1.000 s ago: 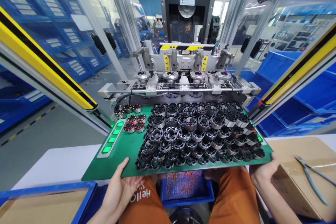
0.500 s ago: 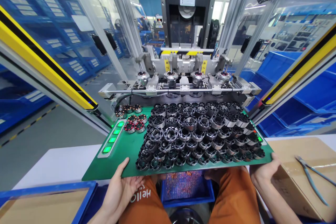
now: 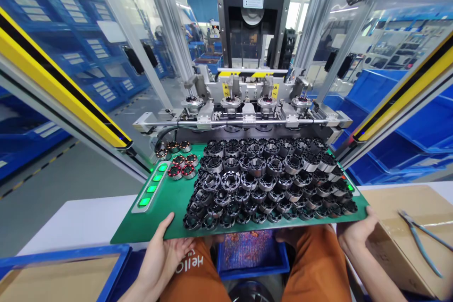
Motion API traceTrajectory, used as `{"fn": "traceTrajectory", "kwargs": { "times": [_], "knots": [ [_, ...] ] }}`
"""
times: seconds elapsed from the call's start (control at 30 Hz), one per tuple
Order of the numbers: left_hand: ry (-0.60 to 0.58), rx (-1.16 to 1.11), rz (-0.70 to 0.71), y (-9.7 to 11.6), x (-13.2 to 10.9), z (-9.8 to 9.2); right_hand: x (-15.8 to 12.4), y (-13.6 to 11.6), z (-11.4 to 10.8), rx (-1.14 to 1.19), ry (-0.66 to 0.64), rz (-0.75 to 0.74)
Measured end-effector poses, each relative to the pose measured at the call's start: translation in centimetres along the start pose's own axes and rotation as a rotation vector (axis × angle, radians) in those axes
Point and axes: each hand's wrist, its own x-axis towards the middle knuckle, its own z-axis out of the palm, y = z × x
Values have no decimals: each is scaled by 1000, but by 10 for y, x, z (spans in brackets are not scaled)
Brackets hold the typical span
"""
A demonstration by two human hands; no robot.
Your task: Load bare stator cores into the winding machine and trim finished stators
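Observation:
A green board (image 3: 134,229) spans the front of the machine. My left hand (image 3: 164,250) grips its front edge, thumb on top and fingers curled below. My right hand (image 3: 357,233) holds the right front corner, its fingers partly hidden beneath. Between my hands stand rows of black motor stator cores (image 3: 256,165), stacked closely, with bare steel sides. Several stators wound with copper wire (image 3: 182,160) sit at the board's left back. Left of them is a panel of green-lit buttons (image 3: 151,188).
Behind the board is a winding machine with several metal fixtures (image 3: 267,104) along a rail. Yellow guard posts (image 3: 60,80) flank both sides. A blue bin (image 3: 253,271) is below, between my knees. Pliers (image 3: 419,240) lie on a cardboard box (image 3: 399,203) at right.
Both hands stay in place, and the stators have not moved. On the machine, the striped yellow-and-black bar has shifted slightly.

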Motion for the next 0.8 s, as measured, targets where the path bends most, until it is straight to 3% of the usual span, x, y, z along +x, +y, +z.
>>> {"fn": "traceTrajectory", "kwargs": {
  "times": [0.57, 0.8],
  "knots": [
    [8, -6, -1, 3, -5, 5, 1, 1, -3, -17, 8, 9],
    [-36, -8, 10, -3, 7, -8, 8, 3, -5, 11, -2, 1]
  ]
}}
